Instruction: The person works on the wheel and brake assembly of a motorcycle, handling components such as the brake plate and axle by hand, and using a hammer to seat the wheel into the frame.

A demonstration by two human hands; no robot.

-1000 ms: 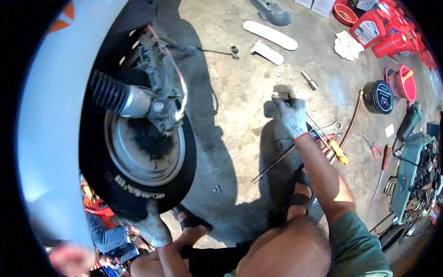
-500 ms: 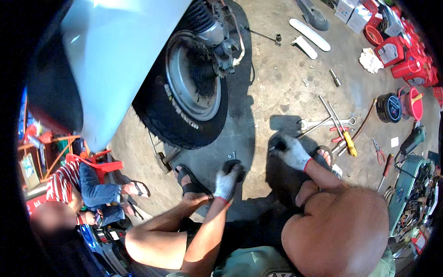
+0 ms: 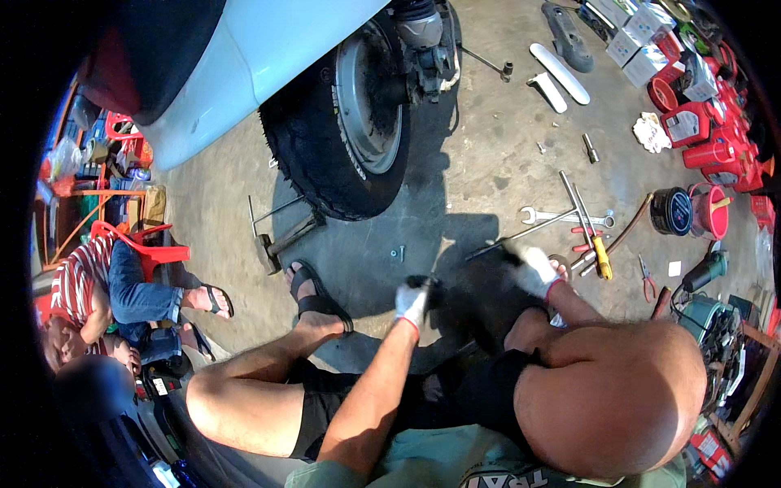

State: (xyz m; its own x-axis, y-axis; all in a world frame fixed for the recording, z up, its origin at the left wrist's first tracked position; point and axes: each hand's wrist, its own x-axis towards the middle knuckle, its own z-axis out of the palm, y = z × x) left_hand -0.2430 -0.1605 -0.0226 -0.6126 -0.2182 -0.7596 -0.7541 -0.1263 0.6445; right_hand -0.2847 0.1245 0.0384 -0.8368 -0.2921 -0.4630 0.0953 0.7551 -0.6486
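My left hand [image 3: 413, 302], in a white glove with dark fingers, is curled closed above the floor. Something small seems to be in its fingertips, but I cannot make it out. My right hand [image 3: 533, 271], gloved the same way, is smeared by motion beside my right foot. Close to its fingers runs a long metal T-handle wrench [image 3: 547, 225]. Just beyond lie a combination spanner [image 3: 569, 217] and a yellow-handled screwdriver [image 3: 602, 259]. A small bolt [image 3: 401, 254] rests on the floor ahead of my left hand. Farther off stands a wheel with a black tyre [image 3: 305, 154].
A pale blue body panel [image 3: 268, 49] overhangs the wheel. Left of it lies a hammer [image 3: 267, 254]. Pliers [image 3: 647, 278], a black round tub [image 3: 672, 211], a red bucket [image 3: 709, 210] and red jugs [image 3: 685, 124] stand or lie at right. A seated person [image 3: 85, 285] is at left.
My view has shifted, so the wheel appears higher up. My right hand has moved and is now blurred. My left hand stays low and curled, slightly farther right in the picture.
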